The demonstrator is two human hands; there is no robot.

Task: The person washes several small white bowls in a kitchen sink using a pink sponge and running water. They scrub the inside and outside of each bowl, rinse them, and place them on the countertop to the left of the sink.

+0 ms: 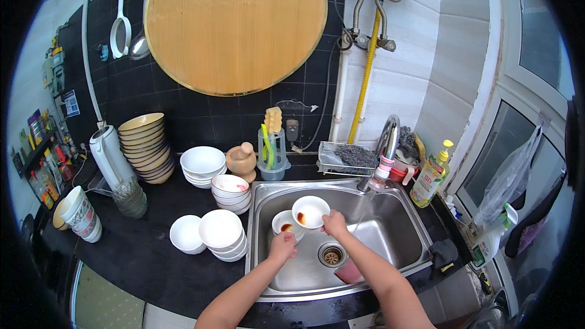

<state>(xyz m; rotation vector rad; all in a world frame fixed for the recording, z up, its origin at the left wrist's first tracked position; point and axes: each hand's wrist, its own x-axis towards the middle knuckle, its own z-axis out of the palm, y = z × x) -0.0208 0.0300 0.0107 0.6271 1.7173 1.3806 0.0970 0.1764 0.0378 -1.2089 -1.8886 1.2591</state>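
Around the held bowls (311, 212): sink (396, 237), faucet (395, 123), bowl stacks (220, 229).

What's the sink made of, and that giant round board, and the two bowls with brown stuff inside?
Sink: metal, probably stainless steel; silvery grey with a soft shine.
Round board: looks like wood or bamboo, smooth, with fine straight grain lines.
Right bowl and left bowl: likely glazed ceramic, white and glossy, though plastic can look similar.

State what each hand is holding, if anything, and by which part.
The right hand holds a white bowl by its right edge. The left hand holds a second bowl by its near edge.
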